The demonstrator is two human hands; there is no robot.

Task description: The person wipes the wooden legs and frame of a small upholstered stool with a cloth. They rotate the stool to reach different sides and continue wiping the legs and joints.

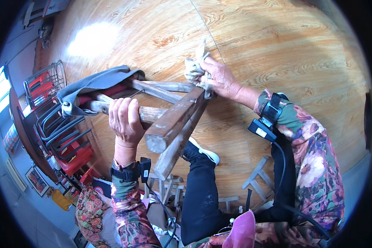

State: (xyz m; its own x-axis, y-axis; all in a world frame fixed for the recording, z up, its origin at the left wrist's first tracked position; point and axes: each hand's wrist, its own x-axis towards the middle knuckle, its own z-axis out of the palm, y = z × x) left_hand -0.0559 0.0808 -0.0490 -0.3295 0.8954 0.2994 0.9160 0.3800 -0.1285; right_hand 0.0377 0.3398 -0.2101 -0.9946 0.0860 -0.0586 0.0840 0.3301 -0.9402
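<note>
A worn wooden folding stool [173, 119] with a grey fabric seat [93, 85] is held tilted off to one side above the floor. My left hand [126, 119] grips one of its round wooden rails, just below the fabric. In my right hand [218, 77] is a crumpled pale cloth [197, 69], bunched against the far end of the stool's brown wooden bar. Part of the cloth hangs behind the bar, and my right fingertips are partly hidden in it.
Wood-patterned floor tiles [285, 46] spread around the stool. Stacked metal-framed chairs and red stools [76, 158] stand at the left beside a table [31, 136]. More wooden frames [259, 176] lie near my legs. A person in a floral cap [90, 214] is at the lower left.
</note>
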